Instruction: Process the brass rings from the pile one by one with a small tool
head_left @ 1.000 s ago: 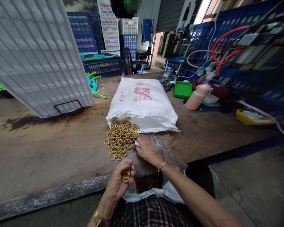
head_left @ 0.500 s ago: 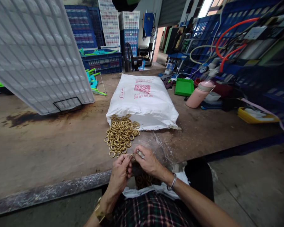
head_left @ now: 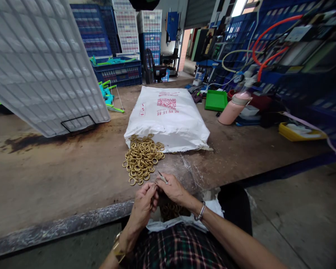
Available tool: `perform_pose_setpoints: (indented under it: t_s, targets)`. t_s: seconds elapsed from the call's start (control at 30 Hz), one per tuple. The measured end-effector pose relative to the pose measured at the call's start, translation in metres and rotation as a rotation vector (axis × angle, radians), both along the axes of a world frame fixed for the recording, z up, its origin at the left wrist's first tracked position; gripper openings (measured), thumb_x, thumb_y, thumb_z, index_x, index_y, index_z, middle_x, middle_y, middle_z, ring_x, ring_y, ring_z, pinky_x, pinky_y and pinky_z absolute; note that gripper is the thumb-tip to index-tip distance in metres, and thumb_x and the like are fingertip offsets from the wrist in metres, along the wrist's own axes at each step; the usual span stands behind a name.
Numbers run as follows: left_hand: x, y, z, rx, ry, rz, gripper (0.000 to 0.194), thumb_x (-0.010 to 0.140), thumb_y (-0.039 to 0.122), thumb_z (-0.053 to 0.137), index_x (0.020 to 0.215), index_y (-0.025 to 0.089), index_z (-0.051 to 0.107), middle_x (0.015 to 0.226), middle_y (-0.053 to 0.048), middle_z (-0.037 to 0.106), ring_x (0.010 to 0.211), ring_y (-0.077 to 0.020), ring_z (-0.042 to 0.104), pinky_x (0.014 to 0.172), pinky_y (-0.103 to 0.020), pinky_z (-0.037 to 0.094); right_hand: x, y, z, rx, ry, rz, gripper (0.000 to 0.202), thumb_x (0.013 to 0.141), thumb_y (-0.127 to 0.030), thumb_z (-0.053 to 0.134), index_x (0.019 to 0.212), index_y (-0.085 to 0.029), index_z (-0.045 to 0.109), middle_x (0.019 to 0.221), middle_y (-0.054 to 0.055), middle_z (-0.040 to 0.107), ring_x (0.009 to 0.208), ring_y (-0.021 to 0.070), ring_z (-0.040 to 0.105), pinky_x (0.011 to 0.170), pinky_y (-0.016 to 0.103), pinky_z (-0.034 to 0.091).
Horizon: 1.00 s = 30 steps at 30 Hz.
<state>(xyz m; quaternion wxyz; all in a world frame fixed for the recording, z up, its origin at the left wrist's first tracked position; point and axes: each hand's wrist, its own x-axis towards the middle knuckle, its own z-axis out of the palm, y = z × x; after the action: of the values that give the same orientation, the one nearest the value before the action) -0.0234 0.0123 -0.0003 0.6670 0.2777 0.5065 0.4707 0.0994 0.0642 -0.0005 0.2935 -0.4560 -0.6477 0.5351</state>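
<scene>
My left hand (head_left: pixel 143 201) is closed just past the table's front edge, fingertips pinched together. A glint of brass shows at its curled fingers, where a ring is mostly hidden. Touching those fingertips, my right hand (head_left: pixel 172 189) is closed around a small pointed metal tool (head_left: pixel 162 177), its thin dark tip sticking up and away from me. Right in front of both hands lies a pile of brass-coloured rings (head_left: pixel 142 158), spilling from the mouth of a white woven sack (head_left: pixel 182 119). Below my hands, more rings (head_left: pixel 173 211) sit in white material on my lap.
A tall ribbed translucent plastic panel (head_left: pixel 50 71) leans at the left of the table (head_left: pixel 58 172). To the right stand a green tray (head_left: pixel 216 100), a pink bottle (head_left: pixel 232 110) and a yellow tray (head_left: pixel 299 132). Stacked crates (head_left: pixel 149 35) and a fan (head_left: pixel 149 67) are behind.
The tool in my right hand has turned, so its pointed tip now shows. The ring seen between my fingertips is now hidden. The view has shifted slightly.
</scene>
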Motion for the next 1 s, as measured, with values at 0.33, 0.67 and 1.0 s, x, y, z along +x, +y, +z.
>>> perform_pose_setpoints:
  t_s: [0.33, 0.67, 1.0]
  targets:
    - [-0.002, -0.001, 0.007, -0.026, -0.11, 0.079, 0.038, 0.063, 0.049, 0.069, 0.068, 0.018, 0.046, 0.053, 0.007, 0.048, 0.038, -0.0028, 0.037, 0.036, -0.015, 0.021, 0.009, -0.005, -0.01, 0.355, -0.4, 0.082, 0.013, 0.078, -0.012, 0.041, 0.075, -0.018, 0.053, 0.062, -0.001, 0.052, 0.057, 0.0112, 0.044, 0.056, 0.022, 0.029]
    - [-0.002, -0.002, 0.001, 0.016, -0.026, 0.081, 0.041, 0.066, 0.053, 0.066, 0.068, 0.019, 0.045, 0.052, 0.008, 0.046, 0.038, -0.0032, 0.035, 0.036, -0.015, 0.022, 0.009, -0.01, -0.008, 0.446, -0.559, 0.197, 0.016, 0.074, -0.011, 0.043, 0.081, -0.018, 0.056, 0.065, 0.001, 0.058, 0.058, 0.013, 0.047, 0.056, 0.024, 0.027]
    - [-0.005, -0.013, -0.003, 0.049, 0.019, 0.014, 0.042, 0.07, 0.055, 0.063, 0.066, 0.018, 0.044, 0.049, 0.008, 0.045, 0.037, -0.0025, 0.034, 0.036, -0.014, 0.023, 0.008, 0.002, 0.0, 0.384, -0.776, 0.283, 0.023, 0.076, -0.013, 0.042, 0.093, -0.015, 0.057, 0.075, 0.007, 0.064, 0.063, 0.0154, 0.053, 0.057, 0.025, 0.029]
